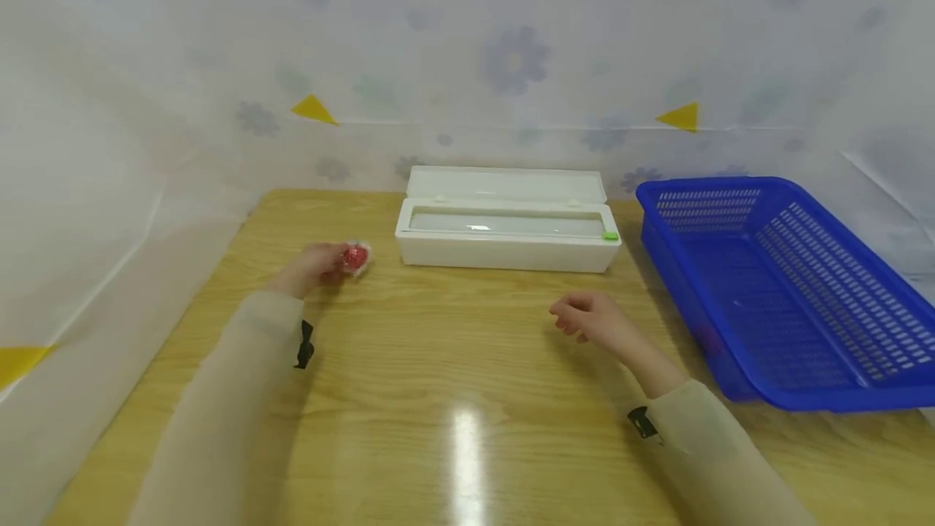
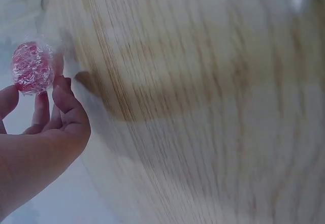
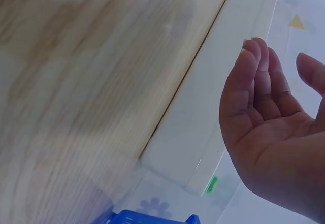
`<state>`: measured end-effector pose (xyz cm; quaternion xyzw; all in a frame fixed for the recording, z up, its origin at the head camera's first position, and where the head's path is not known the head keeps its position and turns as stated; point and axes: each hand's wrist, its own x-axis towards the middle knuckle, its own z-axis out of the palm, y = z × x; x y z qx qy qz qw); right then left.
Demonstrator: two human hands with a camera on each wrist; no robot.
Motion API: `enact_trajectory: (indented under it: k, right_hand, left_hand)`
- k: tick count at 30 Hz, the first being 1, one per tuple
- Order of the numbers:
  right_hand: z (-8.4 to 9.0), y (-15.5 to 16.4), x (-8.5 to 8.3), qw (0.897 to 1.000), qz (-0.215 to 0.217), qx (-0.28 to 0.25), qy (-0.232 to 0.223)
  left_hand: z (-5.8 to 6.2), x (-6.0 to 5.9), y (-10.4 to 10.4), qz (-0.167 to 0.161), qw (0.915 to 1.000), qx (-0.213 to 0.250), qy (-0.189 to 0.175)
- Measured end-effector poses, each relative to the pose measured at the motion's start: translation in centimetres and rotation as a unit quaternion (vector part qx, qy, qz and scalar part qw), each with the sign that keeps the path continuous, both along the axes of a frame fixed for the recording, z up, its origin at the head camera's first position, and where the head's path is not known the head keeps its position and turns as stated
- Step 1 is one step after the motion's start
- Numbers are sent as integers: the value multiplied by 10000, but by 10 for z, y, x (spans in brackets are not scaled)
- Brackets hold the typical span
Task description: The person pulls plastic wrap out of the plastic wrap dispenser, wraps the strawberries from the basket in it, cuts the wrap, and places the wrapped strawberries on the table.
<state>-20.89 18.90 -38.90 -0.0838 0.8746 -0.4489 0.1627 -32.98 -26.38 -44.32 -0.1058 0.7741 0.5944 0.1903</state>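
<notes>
A round red thing wrapped in crinkled clear plastic film [image 1: 355, 257] is pinched in the fingertips of my left hand [image 1: 319, 263], over the left part of the table. In the left wrist view the wrapped red bundle [image 2: 32, 67] sits between thumb and fingers; what is inside the film I cannot tell. My right hand [image 1: 593, 316] hovers over the table's right half with loosely bent fingers and holds nothing. Between and beyond the hands stands a long white box [image 1: 504, 253], its lid [image 1: 504, 183] raised, a green tab [image 1: 609, 236] at its right front corner.
A big blue plastic basket [image 1: 704, 333] with slotted sides stands on the right of the wooden table [image 1: 409, 396]. Flower-printed sheeting [image 1: 467, 39] hangs behind the table and at its sides, with yellow triangles [image 1: 681, 118] on it.
</notes>
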Motion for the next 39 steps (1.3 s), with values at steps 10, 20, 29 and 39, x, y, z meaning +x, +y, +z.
enact_trajectory:
  k: [10, 20, 29, 39]
  right_hand:
    - [-3, 19, 4, 9964, -101, 713, 446]
    - [-8, 22, 5, 9849, 24, 1478, 896]
    - [-4, 21, -1, 9870, -239, 1392, 761]
    - [-6, 31, -9, 9751, -425, 1988, 885]
  left_hand:
    - [11, 2, 17, 829, 9938, -709, 193]
    - [51, 37, 48, 920, 9862, -1132, 780]
    - [49, 43, 49, 849, 9700, -1921, 1221]
    - [44, 44, 71, 217, 8975, -3713, 2368]
